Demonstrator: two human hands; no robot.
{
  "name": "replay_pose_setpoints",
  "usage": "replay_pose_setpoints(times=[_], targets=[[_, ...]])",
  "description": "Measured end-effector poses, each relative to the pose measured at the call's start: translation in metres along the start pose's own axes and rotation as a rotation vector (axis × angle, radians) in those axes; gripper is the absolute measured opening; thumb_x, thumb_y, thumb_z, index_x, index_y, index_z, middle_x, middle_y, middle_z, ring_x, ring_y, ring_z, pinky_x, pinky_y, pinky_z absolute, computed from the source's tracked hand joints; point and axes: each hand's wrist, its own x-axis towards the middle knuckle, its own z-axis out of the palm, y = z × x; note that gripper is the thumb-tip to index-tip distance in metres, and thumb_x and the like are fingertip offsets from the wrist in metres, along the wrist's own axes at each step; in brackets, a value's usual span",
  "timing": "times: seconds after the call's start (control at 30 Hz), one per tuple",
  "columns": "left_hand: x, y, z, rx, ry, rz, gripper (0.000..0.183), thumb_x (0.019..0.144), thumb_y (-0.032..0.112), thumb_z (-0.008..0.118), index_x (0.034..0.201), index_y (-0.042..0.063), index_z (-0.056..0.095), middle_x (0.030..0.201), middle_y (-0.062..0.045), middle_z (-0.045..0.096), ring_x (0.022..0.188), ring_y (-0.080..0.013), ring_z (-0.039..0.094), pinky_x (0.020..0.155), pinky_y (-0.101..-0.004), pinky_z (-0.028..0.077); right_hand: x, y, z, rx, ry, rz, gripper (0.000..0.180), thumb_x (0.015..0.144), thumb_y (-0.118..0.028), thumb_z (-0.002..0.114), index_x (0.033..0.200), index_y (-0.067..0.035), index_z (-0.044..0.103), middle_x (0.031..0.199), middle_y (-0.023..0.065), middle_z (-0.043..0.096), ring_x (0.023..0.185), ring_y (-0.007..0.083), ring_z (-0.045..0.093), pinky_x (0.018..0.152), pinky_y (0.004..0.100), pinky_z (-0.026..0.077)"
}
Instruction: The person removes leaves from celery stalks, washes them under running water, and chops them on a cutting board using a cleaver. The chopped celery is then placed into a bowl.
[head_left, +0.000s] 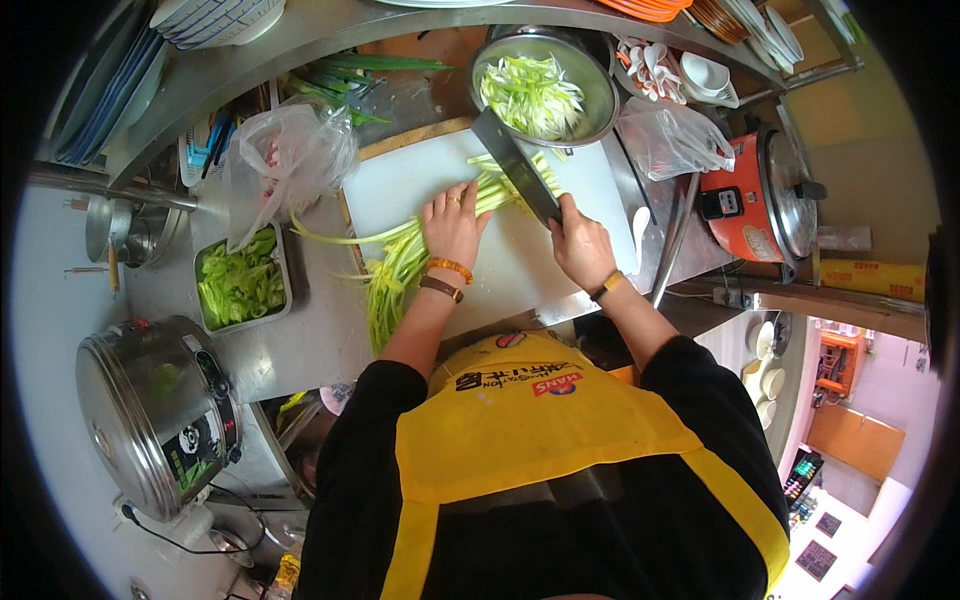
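Note:
My left hand (454, 225) presses down on a bunch of pale green stalks, perhaps celery (405, 240), lying across a white cutting board (510, 277). The leafy ends hang over the board's left edge. My right hand (579, 238) grips the handle of a dark-bladed cleaver (517, 165), its blade slanting over the right part of the stalks. Short cut pieces show just right of the blade. Behind the board stands a steel bowl (606, 112) holding shredded white and green vegetable (532, 97), probably scallion.
A steel tray of green leaves (240, 281) and a plastic bag (289, 161) stand left. A white spoon (640, 229) lies by the board's right edge. Beyond are another plastic bag (671, 139) and a red rice cooker (742, 199). A steel shelf (330, 37) overhangs the back.

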Motion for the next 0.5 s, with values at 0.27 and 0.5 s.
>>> replay_pose_setpoints(times=[0.27, 0.5], targets=[[-0.023, -0.026, -0.031, -0.008, -0.031, 0.005, 0.082, 0.068, 0.048, 0.072, 0.131, 0.004, 0.043, 0.126, -0.009, 0.05, 0.119, -0.024, 0.044, 0.103, -0.0418, 0.028, -0.023, -0.038, -0.02, -0.044, -0.177, 0.042, 0.024, 0.084, -0.01, 0.054, 0.103, -0.001, 0.041, 0.066, 0.0214, 0.059, 0.06, 0.0416, 0.058, 0.054, 0.0483, 0.046], [-0.025, -0.031, -0.014, -0.068, 0.045, 0.017, 0.045, 0.075, 0.03, 0.069, 0.115, 0.011, 0.061, 0.106, -0.002, 0.059, 0.098, -0.0198, 0.053, 0.082, -0.0332, 0.04, -0.021, -0.036, 0.009, -0.187, -0.226, -0.016, 0.02, 0.079, -0.001, 0.044, 0.099, -0.001, 0.041, 0.066, 0.017, 0.061, 0.058, 0.0365, 0.06, 0.053, 0.0444, 0.048]])
